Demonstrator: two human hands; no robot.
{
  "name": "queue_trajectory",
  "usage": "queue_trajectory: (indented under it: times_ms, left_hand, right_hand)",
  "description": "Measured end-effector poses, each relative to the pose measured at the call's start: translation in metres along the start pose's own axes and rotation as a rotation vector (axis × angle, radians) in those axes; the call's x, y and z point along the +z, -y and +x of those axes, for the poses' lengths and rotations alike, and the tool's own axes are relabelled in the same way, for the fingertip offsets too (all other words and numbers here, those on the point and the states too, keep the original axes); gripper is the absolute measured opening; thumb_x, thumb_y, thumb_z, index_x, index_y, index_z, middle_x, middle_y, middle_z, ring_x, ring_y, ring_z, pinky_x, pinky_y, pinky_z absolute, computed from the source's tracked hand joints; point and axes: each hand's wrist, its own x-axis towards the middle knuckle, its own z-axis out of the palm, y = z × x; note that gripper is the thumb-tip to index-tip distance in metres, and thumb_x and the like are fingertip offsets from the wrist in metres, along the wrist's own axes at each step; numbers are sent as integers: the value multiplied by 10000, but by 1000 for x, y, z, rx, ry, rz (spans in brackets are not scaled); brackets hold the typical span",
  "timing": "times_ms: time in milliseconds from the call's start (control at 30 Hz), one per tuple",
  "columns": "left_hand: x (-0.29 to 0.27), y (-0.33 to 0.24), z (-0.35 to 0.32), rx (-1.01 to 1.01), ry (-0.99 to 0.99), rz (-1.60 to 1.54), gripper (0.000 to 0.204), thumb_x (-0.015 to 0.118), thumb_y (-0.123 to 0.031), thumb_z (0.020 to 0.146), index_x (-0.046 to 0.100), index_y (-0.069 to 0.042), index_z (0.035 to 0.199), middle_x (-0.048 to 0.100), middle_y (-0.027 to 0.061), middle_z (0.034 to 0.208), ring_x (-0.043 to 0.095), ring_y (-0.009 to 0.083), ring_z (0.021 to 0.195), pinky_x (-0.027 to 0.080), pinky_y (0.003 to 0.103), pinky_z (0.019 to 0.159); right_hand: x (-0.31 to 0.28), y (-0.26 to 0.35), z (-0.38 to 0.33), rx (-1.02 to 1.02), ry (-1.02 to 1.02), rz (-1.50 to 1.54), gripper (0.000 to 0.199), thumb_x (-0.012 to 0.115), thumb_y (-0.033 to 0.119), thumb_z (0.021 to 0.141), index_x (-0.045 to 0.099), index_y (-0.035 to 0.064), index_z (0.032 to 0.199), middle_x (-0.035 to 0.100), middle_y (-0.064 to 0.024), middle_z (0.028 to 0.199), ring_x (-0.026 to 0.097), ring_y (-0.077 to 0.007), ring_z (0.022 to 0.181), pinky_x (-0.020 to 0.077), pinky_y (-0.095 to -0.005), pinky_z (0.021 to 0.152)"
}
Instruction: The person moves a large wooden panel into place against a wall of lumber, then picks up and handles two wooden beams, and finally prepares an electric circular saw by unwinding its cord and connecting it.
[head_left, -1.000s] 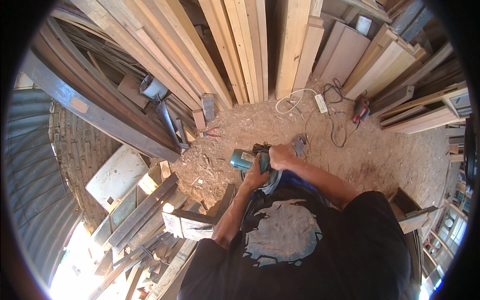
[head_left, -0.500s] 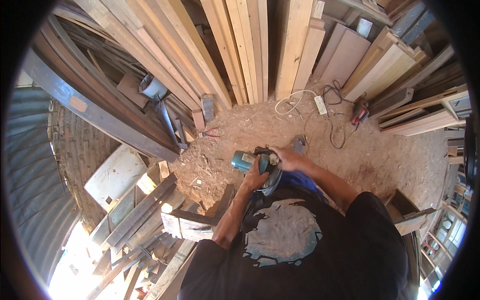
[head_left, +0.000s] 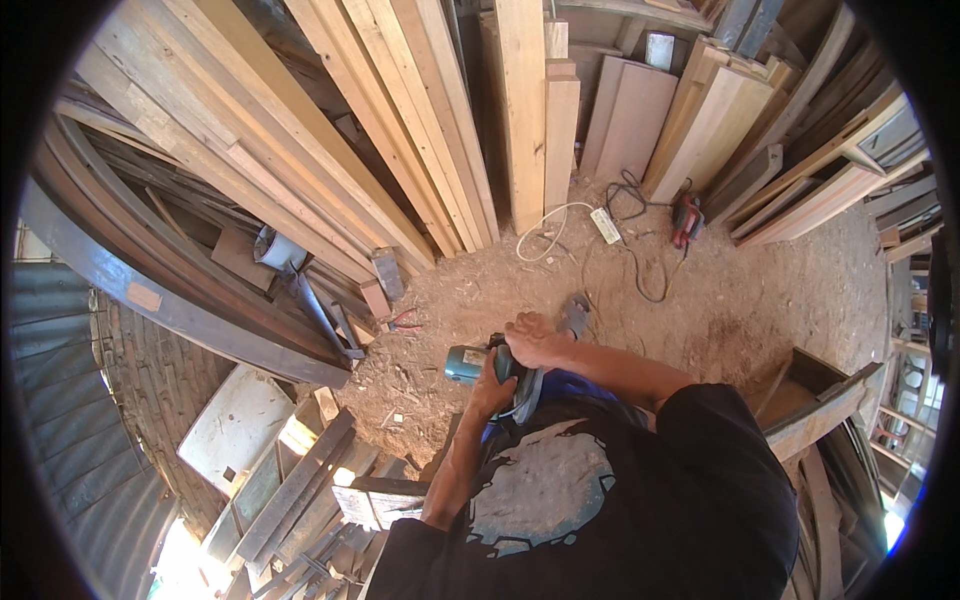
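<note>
A teal power tool [head_left: 463, 364] with a rounded dark-and-grey housing on its right side is held close in front of my body, above the dirt floor. Its exact kind I cannot make out. My left hand [head_left: 491, 388] grips it from the near side, fingers wrapped over the body. At the tool's far right end, my right hand [head_left: 537, 341] is closed, its fingers bent; whatever lies under them is hidden. Part of a grey shoe [head_left: 574, 314] shows just beyond my right wrist.
Tall timber boards [head_left: 520, 120] lean along the far side. On the floor are red-handled pliers [head_left: 404, 321], a white power strip [head_left: 605, 226] with cables, and a red power tool [head_left: 687, 220]. Wood offcuts [head_left: 295, 480] pile up at left; a wooden box [head_left: 800, 385] stands at right.
My view has tilted, so the surroundings sit lower in the picture. My right hand has shifted left and farther over the tool, covering a pale round part seen before. The left keeps its grip.
</note>
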Motion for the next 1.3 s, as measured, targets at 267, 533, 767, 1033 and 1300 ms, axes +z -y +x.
queue_trajectory:
  times_ms: [267, 533, 767, 1033, 1300]
  left_hand:
    - [-6, 8, 3, -118, -23, -67, 874, 635, -276, 784, 193, -12, 1490, 414, 296, 1413, 433, 446, 1293, 362, 436, 1077]
    - [-1, 14, 1, -7, -61, -2, 865, 639, -258, 774, 215, -25, 1490, 423, 291, 1409, 422, 421, 1312, 353, 422, 1087]
    - [-9, -15, -6, 31, -12, 5, 892, 691, -305, 781, 218, -48, 1491, 449, 302, 1374, 465, 405, 1276, 390, 429, 1047]
    - [-14, -32, -17, 34, 55, 58, 1099, 782, -470, 691, 184, -27, 1500, 427, 319, 1393, 432, 426, 1307, 347, 430, 1095]
    - [-17, -21, -6, -17, 29, 46, 1176, 844, -438, 618, 190, 8, 1488, 456, 318, 1366, 460, 412, 1286, 380, 431, 1070]
  right_hand:
    - [-5, -67, -2, -80, -6, 295, 295, 637, 257, 790, 663, 75, 1021, 654, -216, 817, 640, -423, 828, 517, -480, 737]
    - [10, 7, 4, -15, -67, -33, 213, 653, 201, 761, 721, 101, 936, 697, -123, 864, 675, -303, 870, 539, -410, 760]
    - [33, -2, 45, 70, 93, -26, 129, 686, 158, 671, 744, 125, 782, 722, -107, 836, 702, -253, 837, 547, -387, 686]
    - [-55, -42, 20, 115, 254, 54, 282, 628, 170, 681, 730, 65, 922, 710, -158, 929, 685, -341, 896, 549, -422, 735]
    - [-27, -68, -1, -134, 111, 206, 455, 616, 319, 813, 598, 134, 1228, 665, -214, 1000, 641, -381, 992, 519, -463, 794]
